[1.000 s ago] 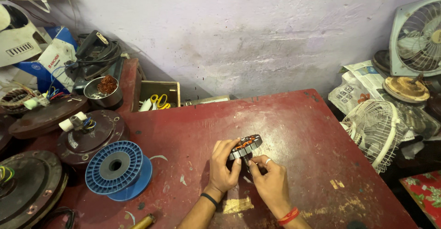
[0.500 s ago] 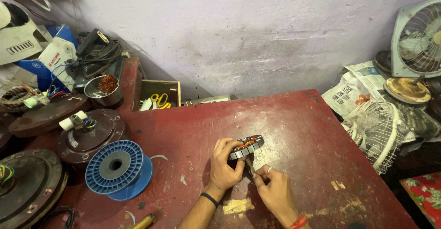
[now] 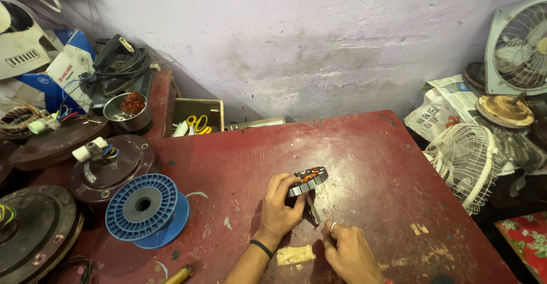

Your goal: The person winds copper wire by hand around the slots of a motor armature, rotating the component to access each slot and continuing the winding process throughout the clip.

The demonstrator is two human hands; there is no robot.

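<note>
My left hand (image 3: 280, 207) grips a small round motor stator (image 3: 308, 180) with copper windings, holding it tilted on edge on the red table (image 3: 364, 153). My right hand (image 3: 348, 251) sits just below it, fingers pinched on a thin dark tool (image 3: 313, 210) that points up toward the stator. A black band is on my left wrist and a ring on a finger of my right hand.
A blue wire spool (image 3: 147, 209) lies left of my hands. Brown fan motor housings (image 3: 108, 161) crowd the left edge. A metal bowl of copper wire (image 3: 129, 110) and a wooden box with scissors (image 3: 196, 121) stand behind. Fan guards (image 3: 464, 161) and newspaper lie at right.
My right hand has drawn back down and away from the stator toward me, with the thin tool now between them. My left hand keeps its hold on the stator.
</note>
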